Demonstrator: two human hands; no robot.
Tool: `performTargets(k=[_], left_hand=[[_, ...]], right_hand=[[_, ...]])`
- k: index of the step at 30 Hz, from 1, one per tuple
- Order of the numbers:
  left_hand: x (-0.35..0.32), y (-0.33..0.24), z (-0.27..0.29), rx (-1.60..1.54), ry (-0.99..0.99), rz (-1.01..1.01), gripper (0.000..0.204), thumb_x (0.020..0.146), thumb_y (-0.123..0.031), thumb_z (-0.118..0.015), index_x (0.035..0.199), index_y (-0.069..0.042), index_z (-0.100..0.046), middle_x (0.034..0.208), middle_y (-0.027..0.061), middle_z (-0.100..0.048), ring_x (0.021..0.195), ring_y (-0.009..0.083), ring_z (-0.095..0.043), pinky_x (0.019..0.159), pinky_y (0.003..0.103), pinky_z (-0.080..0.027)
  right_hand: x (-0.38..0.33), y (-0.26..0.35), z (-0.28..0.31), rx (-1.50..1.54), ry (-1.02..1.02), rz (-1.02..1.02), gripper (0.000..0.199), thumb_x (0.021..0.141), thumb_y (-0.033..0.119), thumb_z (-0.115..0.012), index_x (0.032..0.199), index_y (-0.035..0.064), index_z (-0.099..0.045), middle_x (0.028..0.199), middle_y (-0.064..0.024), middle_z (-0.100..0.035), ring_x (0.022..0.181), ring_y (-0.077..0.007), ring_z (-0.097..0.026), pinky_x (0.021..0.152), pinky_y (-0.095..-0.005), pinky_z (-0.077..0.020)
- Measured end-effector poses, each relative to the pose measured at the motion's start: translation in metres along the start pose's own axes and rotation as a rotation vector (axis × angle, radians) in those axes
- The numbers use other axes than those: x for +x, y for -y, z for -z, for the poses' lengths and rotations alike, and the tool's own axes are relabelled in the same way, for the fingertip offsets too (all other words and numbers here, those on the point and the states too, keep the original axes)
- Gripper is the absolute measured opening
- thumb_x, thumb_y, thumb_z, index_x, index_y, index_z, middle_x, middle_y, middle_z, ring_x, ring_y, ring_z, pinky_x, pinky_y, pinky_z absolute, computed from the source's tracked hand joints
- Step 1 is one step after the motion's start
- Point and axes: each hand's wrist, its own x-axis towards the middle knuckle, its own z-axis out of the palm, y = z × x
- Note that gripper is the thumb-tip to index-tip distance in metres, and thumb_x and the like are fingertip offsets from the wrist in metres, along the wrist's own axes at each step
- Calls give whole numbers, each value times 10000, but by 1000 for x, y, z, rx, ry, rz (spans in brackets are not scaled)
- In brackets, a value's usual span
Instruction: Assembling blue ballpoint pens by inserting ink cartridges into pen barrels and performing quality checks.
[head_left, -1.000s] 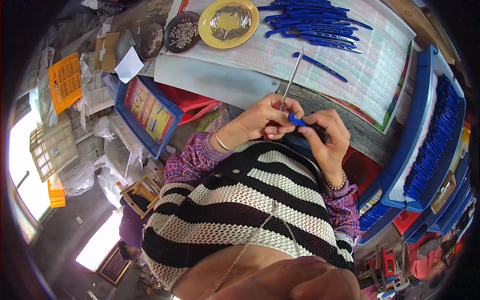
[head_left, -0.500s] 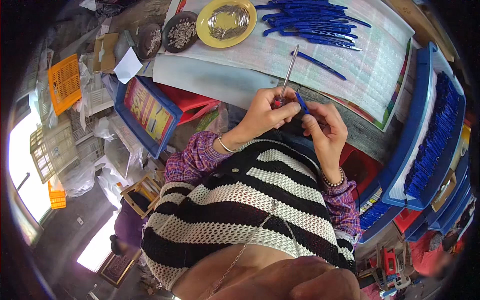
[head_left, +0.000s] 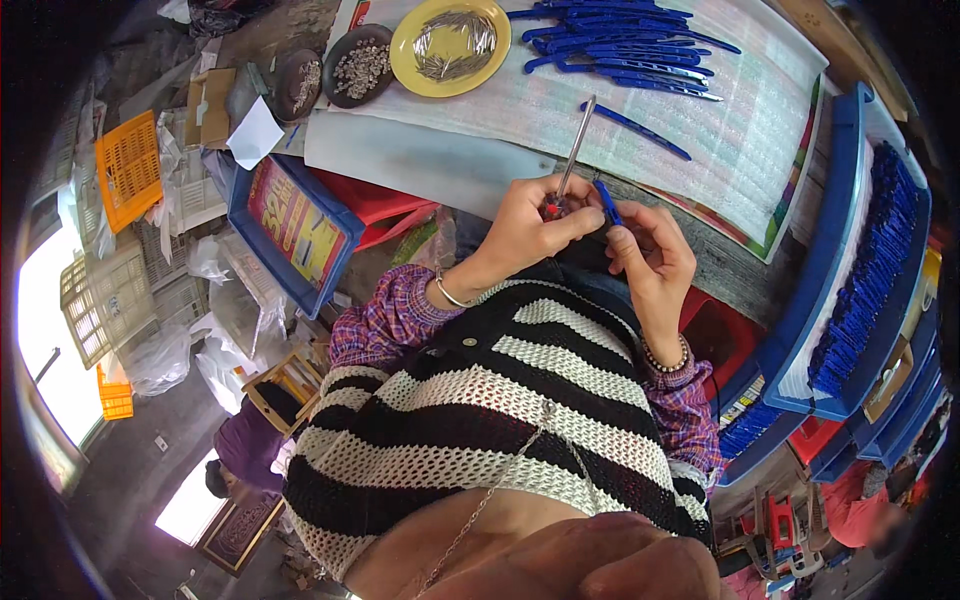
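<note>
Since a moment ago both hands have shifted a little and the small blue plastic piece (head_left: pixel 605 200) now stands up more clearly from the right hand (head_left: pixel 650 255), pinched between its thumb and fingertips. Just beside it, the left hand (head_left: pixel 525 230) is closed around the lower end of a thin metal rod (head_left: pixel 575 150), which points up and away over the table; its upper tip lies over the pale printed sheet (head_left: pixel 700 120). The two hands almost touch, just above the striped sweater. One loose blue clip (head_left: pixel 635 130) lies on the sheet near the rod, and a heap of blue clips (head_left: pixel 620 45) lies further off. Left of the heap is a yellow dish (head_left: pixel 450 45) with metal pins and a dark bowl (head_left: pixel 360 65) with small parts. At the right, a blue tray (head_left: pixel 860 250) holds many more blue pieces.
</note>
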Motion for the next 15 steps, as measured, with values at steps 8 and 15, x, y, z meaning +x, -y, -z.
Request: performTargets(k=[8, 15], left_hand=[[1, 5, 1, 162, -76, -121, 118, 836, -81, -692, 931, -22, -654, 646, -79, -536, 501, -9, -411, 440, 173, -283], [2, 10, 4, 207, -97, -158, 112, 831, -79, -692, 923, -23, -662, 643, -71, -552, 507, -7, -431, 442, 171, -291]], right_hand=[[0, -1, -1, -46, -12, 27, 237, 847, -2, -666, 1080, -17, -620, 880, -9, -539, 721, -63, -571, 537, -177, -453], [-1, 1, -5, -78, -56, 29, 227, 800, -51, -683, 1021, -21, -647, 866, -27, -556, 742, -81, -594, 614, -199, -475]])
